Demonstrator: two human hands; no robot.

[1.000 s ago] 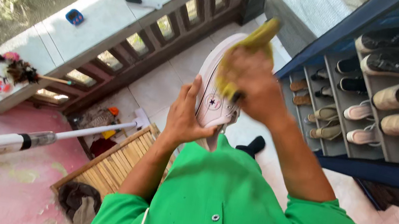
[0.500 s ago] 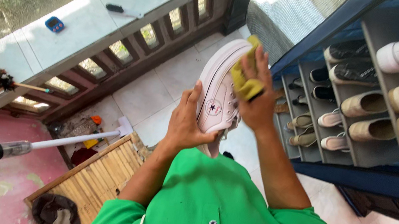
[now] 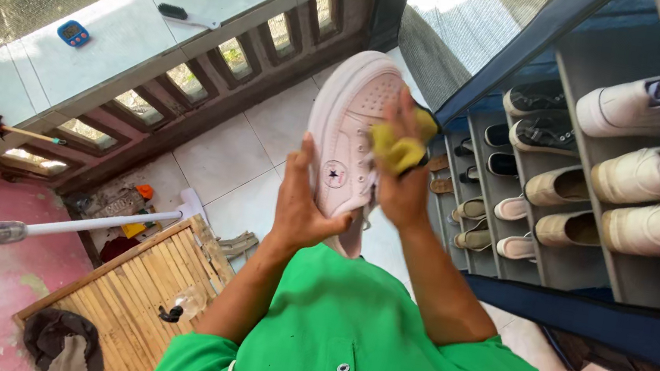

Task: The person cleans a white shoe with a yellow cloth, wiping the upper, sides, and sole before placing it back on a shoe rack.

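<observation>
Sneaker [image 3: 348, 132], white and held up at frame centre, rests against the left hand [image 3: 303, 199] cupping its side while the right hand [image 3: 403, 175] pinches a yellow cloth [image 3: 397, 146] against it, beside the shoe rack [image 3: 601, 178].

Head-worn view, steeply downward, close.

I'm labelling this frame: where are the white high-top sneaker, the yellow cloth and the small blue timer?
White high-top sneaker [image 3: 343, 139], head view, on its side panel.
Yellow cloth [image 3: 395, 149], head view, on the bunched middle.
Small blue timer [image 3: 73, 33], head view, on its face.
</observation>
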